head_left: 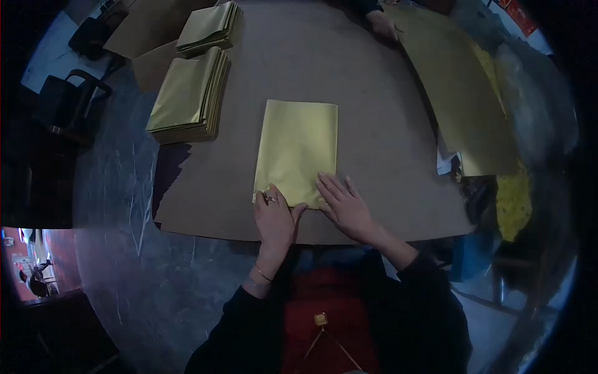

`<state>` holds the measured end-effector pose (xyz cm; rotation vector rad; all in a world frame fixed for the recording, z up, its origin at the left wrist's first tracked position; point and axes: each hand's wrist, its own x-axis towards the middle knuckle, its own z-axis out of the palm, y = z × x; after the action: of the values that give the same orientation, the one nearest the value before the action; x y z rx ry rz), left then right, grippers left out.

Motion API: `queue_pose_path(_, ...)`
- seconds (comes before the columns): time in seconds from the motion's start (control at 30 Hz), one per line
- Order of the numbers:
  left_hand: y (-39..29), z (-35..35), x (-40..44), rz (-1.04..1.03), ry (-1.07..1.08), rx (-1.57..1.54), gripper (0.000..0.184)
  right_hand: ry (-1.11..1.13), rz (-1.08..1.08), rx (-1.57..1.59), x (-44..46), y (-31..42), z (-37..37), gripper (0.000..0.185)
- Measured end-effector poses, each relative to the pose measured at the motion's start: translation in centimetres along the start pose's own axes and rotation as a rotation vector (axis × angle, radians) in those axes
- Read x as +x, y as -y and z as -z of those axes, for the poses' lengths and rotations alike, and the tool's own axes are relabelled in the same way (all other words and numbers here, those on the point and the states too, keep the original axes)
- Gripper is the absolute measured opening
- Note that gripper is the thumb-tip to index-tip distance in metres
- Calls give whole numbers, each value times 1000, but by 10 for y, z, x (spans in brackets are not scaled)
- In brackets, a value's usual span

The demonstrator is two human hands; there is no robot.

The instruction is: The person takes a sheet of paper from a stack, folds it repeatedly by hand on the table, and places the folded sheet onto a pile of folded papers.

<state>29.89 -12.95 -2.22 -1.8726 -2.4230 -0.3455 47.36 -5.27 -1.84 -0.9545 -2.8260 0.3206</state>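
A flat, rectangular piece of gold-coloured, paper-like material (299, 146) lies in the centre of the frame on the brown-topped bench (386, 118), its long sides running up the picture and its short lower edge just above the bench's near edge. The left hand (275, 221) rests at its lower left corner with the fingers bent; whether they pinch the material or only press it, I cannot tell. The right hand (346, 209) is spread flat and released, its fingertips on the lower right edge.

Bare brown surface shows along the piece's left, right and upper edges. At upper left, two thick stacks of folded gold-coloured sheets, a nearer one (182, 93) and a farther one (207, 28), sit along the bench's left side, well apart from the piece. A long, broad, dull-gold sheet (464, 100) bounds the room on the right, with another person's hand (382, 26) at its upper left edge. Bright yellow material (514, 206) hangs below it, beyond the bench's right edge.
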Motion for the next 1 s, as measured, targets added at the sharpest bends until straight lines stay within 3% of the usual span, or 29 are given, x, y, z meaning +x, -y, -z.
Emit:
queue_pose_path(0.03, 1, 2, 1, 1, 4, 1, 81, 3, 0, 3, -1, -3, 5, 54)
queue_pose_path(0.1, 4, 9, 2, -68, 50, 33, 83, 50, -72, 388, -4, -7, 17, 52)
queue_pose_path(0.17, 8, 25, 8, -47, 188, -29, 87, 2, -106, 502, -10, -7, 16, 54)
queue_pose_path(0.27, 15, 21, 9, -171, 129, 12, 85, -118, -83, 383, -19, -2, 11, 60)
queue_pose_path(0.33, 18, 18, 16, -150, 275, 29, 78, -153, -92, 342, -18, 3, 7, 54)
queue_pose_path(0.37, 19, 20, 17, -226, 226, 120, 69, -190, -96, 300, -18, 4, 7, 49)
queue_pose_path(0.4, 21, 18, 17, -229, 222, 120, 69, -194, -97, 298, -18, 5, 7, 49)
queue_pose_path(0.47, 29, 6, 13, -425, 95, 319, 67, -228, -45, 210, -17, 6, 6, 36)
queue_pose_path(0.5, 34, 3, 13, -537, -51, 319, 65, -343, -19, 190, -17, 5, 2, 26)
queue_pose_path(0.63, 39, -1, 10, -677, -111, 409, 55, -361, 85, 113, -23, 1, -3, 20)
queue_pose_path(0.73, 40, -5, 9, -706, -172, 522, 53, -319, 149, 64, -24, 0, 0, 21)
queue_pose_path(0.77, 40, -5, 8, -730, -191, 598, 43, -321, 148, 62, -22, -1, 0, 21)
queue_pose_path(0.9, 49, -2, 12, -849, -156, 556, 34, -293, 223, -41, -20, 0, 1, 31)
queue_pose_path(1.0, 49, -1, 12, -868, -97, 623, 35, -46, 67, -143, -16, 14, 1, 32)
